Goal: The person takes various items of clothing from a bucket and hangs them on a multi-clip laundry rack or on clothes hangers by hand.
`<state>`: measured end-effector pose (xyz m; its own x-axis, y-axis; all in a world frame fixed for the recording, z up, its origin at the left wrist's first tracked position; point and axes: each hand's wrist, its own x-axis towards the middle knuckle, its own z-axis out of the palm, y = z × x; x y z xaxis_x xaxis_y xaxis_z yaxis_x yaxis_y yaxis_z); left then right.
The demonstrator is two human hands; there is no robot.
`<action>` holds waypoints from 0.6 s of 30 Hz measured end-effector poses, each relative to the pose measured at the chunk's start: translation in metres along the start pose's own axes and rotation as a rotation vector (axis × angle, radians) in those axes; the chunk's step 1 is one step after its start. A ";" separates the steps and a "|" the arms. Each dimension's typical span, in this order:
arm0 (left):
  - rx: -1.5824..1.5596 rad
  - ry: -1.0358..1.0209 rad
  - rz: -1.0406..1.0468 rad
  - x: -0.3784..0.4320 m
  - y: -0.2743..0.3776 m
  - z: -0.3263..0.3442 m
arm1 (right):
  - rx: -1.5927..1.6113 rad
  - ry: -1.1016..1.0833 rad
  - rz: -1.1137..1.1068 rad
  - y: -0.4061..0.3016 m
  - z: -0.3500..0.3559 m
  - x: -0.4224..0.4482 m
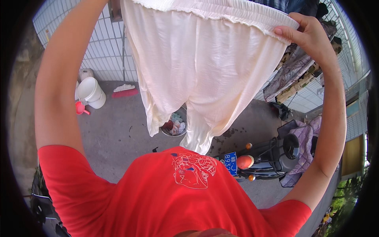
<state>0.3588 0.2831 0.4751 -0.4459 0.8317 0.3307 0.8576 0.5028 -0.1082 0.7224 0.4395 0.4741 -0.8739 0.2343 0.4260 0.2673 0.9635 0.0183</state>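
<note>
White trousers [204,62] with a gathered elastic waistband hang spread out before my chest, their two legs pointing down. My right hand [315,37] pinches the right end of the waistband, thumb on the near side. My left arm reaches up past the top edge, so my left hand is out of view. Partly hidden behind the trouser legs, a metal basin [173,134] on the ground holds several wet-looking clothes [177,126].
A white bucket [91,93], a red dipper [81,108] and a broom [125,91] stand by the tiled wall [103,54] at left. A parked motorcycle [266,160] with a quilted purple cover [305,148] is at right. Patterned clothes [291,68] hang behind my right hand.
</note>
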 end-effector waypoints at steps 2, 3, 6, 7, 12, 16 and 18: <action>-0.447 -0.376 -0.049 0.001 -0.006 0.007 | -0.106 -0.048 0.029 0.002 -0.013 0.004; -0.512 -0.437 -0.021 -0.002 -0.003 0.005 | -0.073 -0.085 0.076 0.009 -0.015 0.005; -0.648 -0.488 0.022 -0.011 0.015 -0.013 | 0.089 -0.141 0.255 0.009 -0.020 0.003; -0.712 -0.453 0.082 -0.012 0.019 -0.020 | 0.049 -0.121 0.297 0.009 -0.019 0.001; -0.477 -0.165 0.264 -0.038 0.061 -0.068 | -0.125 -0.012 0.395 -0.002 0.011 -0.026; -0.238 -0.082 0.377 -0.043 0.072 -0.092 | 0.024 -0.051 0.350 -0.022 0.037 -0.050; -0.173 -0.081 0.354 -0.046 0.073 -0.097 | 0.091 -0.033 0.408 -0.043 0.050 -0.058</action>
<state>0.4665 0.2585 0.5425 -0.1278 0.9658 0.2255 0.9892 0.1405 -0.0410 0.7411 0.3908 0.4031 -0.7170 0.6014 0.3525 0.5584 0.7982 -0.2261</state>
